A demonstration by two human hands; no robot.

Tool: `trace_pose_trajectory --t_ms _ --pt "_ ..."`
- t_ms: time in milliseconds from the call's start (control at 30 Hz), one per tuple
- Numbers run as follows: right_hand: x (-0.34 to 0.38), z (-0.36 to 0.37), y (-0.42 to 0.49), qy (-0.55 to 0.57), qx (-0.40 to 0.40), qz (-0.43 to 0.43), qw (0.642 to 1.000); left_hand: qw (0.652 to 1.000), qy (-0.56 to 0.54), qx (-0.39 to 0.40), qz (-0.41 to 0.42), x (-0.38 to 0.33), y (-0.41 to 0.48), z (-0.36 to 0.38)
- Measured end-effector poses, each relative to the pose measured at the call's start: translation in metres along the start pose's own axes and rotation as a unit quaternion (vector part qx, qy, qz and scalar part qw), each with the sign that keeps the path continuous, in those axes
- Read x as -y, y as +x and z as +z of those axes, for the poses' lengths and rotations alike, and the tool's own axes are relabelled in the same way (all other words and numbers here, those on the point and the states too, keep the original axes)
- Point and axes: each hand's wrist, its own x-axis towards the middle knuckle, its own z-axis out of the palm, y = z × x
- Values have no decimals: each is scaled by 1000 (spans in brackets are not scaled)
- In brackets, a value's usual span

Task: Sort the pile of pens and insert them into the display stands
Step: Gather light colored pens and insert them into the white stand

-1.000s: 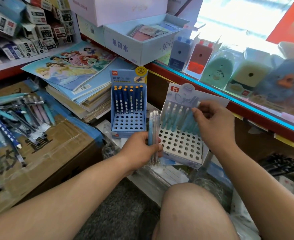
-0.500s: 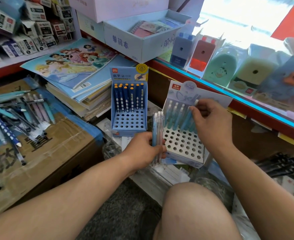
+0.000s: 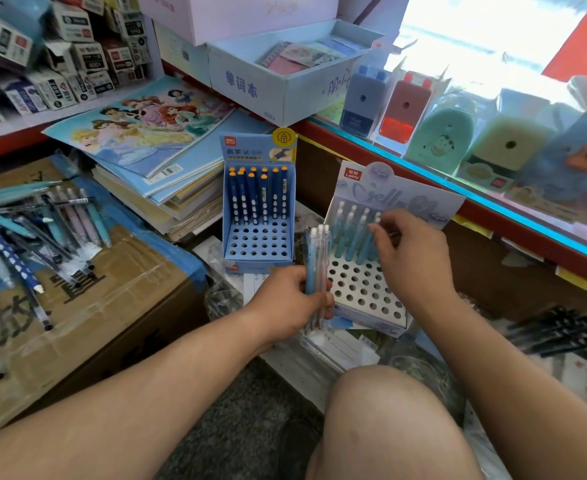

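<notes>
Strewn across the carton (image 3: 119,292): loose pens (image 3: 60,230) (teal, pink, dotted navy). Upright on the littered floor (image 3: 243,427): blue stand (image 3: 257,244), white stand (image 3: 364,289), near stacked books (image 3: 167,199).

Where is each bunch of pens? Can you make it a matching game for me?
Things:
1. dark blue pens
2. pale blue pens
3. loose pens
4. pen bundle

Places:
A. gripped in the left hand
B. lying on the cardboard box
C. standing in the white stand
D. standing in the blue stand

Pairs: 1-D, 2-C, 3-B, 4-A.
</notes>
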Motion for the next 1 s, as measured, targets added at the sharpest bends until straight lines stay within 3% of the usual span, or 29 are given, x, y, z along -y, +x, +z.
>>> trace_pose_trajectory --t_ms 367,500,700,800,867,1000 --pt "4 -1 7 -35 28 40 998 1000 -5 4 0 0 -3 -1" --pt "14 -11 -4 47 16 61 997 1000 -1 26 10 -2 -5 1" --pt "32 -19 -18 224 188 73 953 996 23 85 32 -6 -10 4" --pt "29 -26 -17 269 217 91 934 996 25 81 28 -7 -11 5" --pt "25 -31 -15 289 180 96 935 998 21 62 21 -8 -10 6" --pt "7 -39 0 222 -5 94 970 997 79 -5 5 -3 -3 1"
